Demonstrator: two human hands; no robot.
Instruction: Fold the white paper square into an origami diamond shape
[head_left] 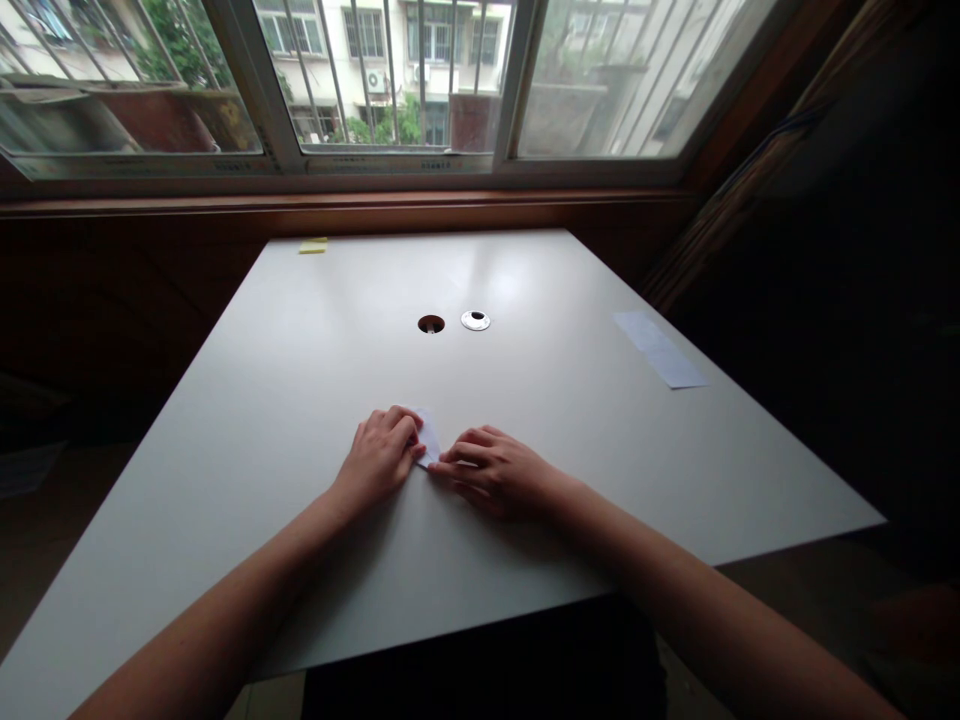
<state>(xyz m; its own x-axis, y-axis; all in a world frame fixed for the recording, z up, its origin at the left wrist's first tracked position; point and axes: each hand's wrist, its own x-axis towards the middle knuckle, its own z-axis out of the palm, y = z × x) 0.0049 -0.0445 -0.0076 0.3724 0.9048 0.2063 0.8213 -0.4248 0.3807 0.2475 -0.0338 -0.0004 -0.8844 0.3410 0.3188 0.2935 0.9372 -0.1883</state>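
pressing down on a small folded white paper (428,437), the left hand (380,455) covers its left part with curled fingers while the right hand (495,470) pins its near edge with flat fingertips. beyond the fingers, the white surface (262,400) shows a round hole (430,323), a cap (475,320) and a paper strip (660,350) far right.

A home or office room is indicated: white desk (315,360) with cable hole (430,324), barred window (390,80), apartment buildings outside.

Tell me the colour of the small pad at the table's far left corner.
Yellow: the small pad lies on the white table, seen in the head view.
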